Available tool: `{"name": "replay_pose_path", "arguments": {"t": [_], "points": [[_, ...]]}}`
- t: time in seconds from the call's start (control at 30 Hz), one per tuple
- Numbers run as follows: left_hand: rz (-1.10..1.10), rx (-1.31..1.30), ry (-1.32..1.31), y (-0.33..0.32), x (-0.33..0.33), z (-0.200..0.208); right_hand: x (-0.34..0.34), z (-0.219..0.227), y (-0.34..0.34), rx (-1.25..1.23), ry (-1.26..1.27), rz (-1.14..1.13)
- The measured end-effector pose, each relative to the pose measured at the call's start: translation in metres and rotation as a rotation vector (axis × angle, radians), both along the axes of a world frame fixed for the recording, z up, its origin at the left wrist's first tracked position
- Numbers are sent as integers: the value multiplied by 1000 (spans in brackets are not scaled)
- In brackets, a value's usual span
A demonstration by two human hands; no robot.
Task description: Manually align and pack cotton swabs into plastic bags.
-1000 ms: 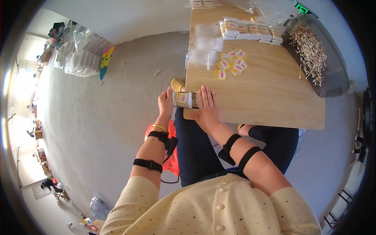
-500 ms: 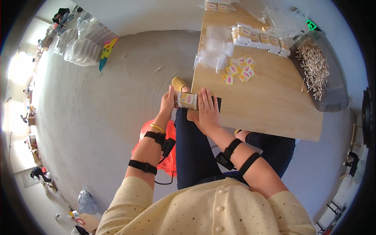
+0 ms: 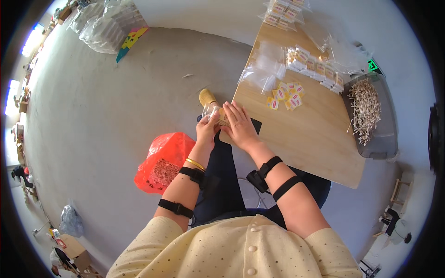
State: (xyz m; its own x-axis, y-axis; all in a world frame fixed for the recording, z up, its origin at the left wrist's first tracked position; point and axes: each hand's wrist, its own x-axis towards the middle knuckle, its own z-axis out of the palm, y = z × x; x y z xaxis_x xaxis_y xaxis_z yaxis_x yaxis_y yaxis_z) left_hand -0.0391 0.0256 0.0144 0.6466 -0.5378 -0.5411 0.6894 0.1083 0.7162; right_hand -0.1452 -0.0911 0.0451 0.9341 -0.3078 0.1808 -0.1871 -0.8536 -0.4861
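A small packet of cotton swabs [image 3: 223,116] with a yellow and white label is between my hands, over my leg at the table's near left corner. Clear plastic sticks out at its left end. My left hand [image 3: 206,132] is closed around that end, its thumb across the top. My right hand [image 3: 242,129] bears on the other end, with long fingers along the upper side and the thumb by the lower edge. Between them the hands cover most of the packet. Beside my right hand a black flat piece [image 3: 256,125] lies at the table corner.
On the wooden table [image 3: 306,139] are loose label cards [image 3: 289,95], clear bags [image 3: 264,69] and a row of filled packets [image 3: 315,67]. A grey bin of loose swabs [image 3: 365,111] stands at the right. A red plastic bag [image 3: 164,157] with swabs sits on the floor at left.
My left thumb has moved over the packet, and the right hand has come in closer, so less of it shows. My view has shifted, bringing the red bag out from behind my left arm.
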Motion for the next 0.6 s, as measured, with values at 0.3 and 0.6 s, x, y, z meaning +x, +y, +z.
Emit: {"name": "replay_pose_path", "arguments": {"t": [0.3, 0.6], "points": [[4, -53, -75, 8, -1, -13, -9, 4, -24, 201, -100, 18], [12, 9, -122, 18, 6, 10, -15, 19, -14, 244, -135, -51]]}}
